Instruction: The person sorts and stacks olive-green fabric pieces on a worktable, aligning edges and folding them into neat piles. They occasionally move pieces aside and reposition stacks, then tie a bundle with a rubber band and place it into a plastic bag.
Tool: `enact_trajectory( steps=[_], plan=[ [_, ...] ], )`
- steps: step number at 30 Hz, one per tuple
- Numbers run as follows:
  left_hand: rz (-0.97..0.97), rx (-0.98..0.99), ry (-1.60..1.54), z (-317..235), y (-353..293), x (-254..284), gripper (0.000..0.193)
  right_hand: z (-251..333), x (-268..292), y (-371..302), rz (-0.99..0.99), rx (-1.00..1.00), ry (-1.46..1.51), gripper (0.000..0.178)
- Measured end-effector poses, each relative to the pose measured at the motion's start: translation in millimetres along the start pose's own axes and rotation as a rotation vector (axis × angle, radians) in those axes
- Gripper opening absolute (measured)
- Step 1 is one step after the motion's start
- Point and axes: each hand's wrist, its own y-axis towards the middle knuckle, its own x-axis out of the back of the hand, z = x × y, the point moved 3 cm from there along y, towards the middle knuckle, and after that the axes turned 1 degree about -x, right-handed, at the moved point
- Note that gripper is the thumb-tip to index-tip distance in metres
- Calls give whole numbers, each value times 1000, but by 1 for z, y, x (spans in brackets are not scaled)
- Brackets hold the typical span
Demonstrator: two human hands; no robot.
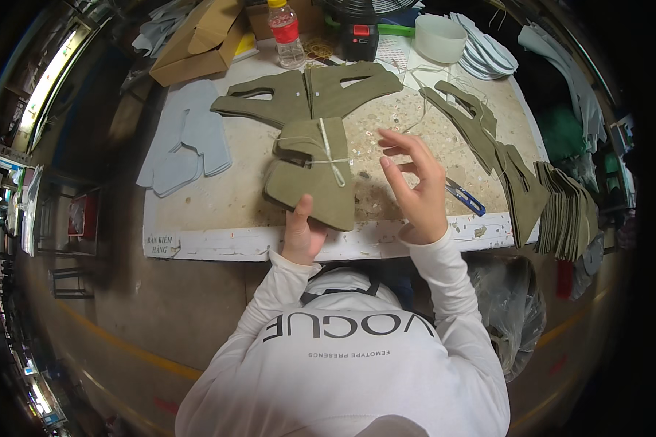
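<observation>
My left hand is closed on the near edge of a tied stack of olive-green cut pieces, its thumb on top and the other fingers hidden beneath. White string runs across and along this bundle. To the right of it, my right hand hovers over the table with its fingers curved and apart, holding nothing I can see. A blue utility knife lies on the table just right of that hand. Beyond the bundle, two more olive stacks lie side by side.
Grey cut pieces lie at the left of the worn table. Further olive pieces spread along the right edge, some overhanging. At the back stand a cardboard box, a bottle, a fan and a white roll.
</observation>
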Motion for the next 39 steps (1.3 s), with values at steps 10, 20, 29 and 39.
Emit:
enact_trajectory(
  steps=[10,20,29,39],
  plan=[
    [-9,201,58,-14,3,3,65,-4,-15,39,380,488,-213,26],
    [-21,229,-6,-25,6,4,50,-7,-17,27,725,-263,733,20],
    [-189,291,41,-15,-3,22,47,-18,3,50,429,250,-14,19],
    [-78,352,-8,-14,0,20,44,-41,-20,21,787,-42,180,24]
  ],
)
